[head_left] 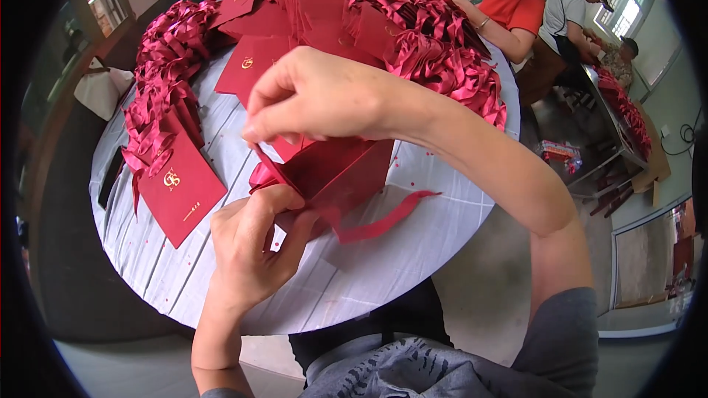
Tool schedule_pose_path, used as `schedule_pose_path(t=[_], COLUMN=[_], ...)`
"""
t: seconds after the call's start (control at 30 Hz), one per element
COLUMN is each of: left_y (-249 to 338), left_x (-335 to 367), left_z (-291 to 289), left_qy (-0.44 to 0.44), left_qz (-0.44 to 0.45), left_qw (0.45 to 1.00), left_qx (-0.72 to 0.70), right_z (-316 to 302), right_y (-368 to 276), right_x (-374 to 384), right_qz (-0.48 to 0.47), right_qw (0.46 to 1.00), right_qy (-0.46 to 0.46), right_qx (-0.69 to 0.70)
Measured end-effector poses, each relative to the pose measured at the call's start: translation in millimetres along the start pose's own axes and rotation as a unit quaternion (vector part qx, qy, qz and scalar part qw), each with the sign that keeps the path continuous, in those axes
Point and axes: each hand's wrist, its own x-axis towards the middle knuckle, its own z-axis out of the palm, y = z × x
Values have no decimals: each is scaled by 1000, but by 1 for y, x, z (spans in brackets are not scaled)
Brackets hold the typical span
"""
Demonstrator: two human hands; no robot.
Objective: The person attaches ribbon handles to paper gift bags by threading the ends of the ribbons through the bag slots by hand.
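A dark red paper gift bag [354,177] stands with its mouth open on the near part of the round table, partly hidden by my hands. My left hand [251,243] is closed on the near left edge of the bag, thumb and fingers pinching it beside a fold of ribbon. Above it, my right hand [332,96] reaches across from the right, its fingertips pinching a red satin ribbon [265,162] at the bag's rim. A loose ribbon tail [387,227] trails off to the right of the bag, slightly blurred.
Flat red bags with gold print [181,188] lie at left under heaped ribbons [173,44]. More bags [280,7] and ribbon piles [450,66] cover the far side of the white-covered table [162,280]. A person in red [501,0] sits at the far right; others work behind.
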Motion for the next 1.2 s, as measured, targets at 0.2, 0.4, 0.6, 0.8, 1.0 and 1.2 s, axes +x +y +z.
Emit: schedule_pose_path(t=[0.2,0.4,0.6,0.8,1.0,1.2], left_y=[1,-1,-24,-13,-4,4], left_x=[4,3,-8,0,2,24], left_z=[6,-5,-10,2,-2,-3], left_qy=[2,-4,13,44,22,-7], left_qz=[4,6,5,17,10,35], left_qw=[1000,1000,1000,998,996,992], left_qx=[-9,23,15,42,80,123], right_z=[-2,4,29,61,72,51], right_y=[12,15,9,46,61,69], right_x=[34,51,-24,-87,-109,-142], right_qz=[-9,-97,-235,-174,-61,65], right_qw=[993,992,923,901,966,964], right_qy=[49,71,257,291,251,232], right_qx=[111,41,-162,-270,-26,114])
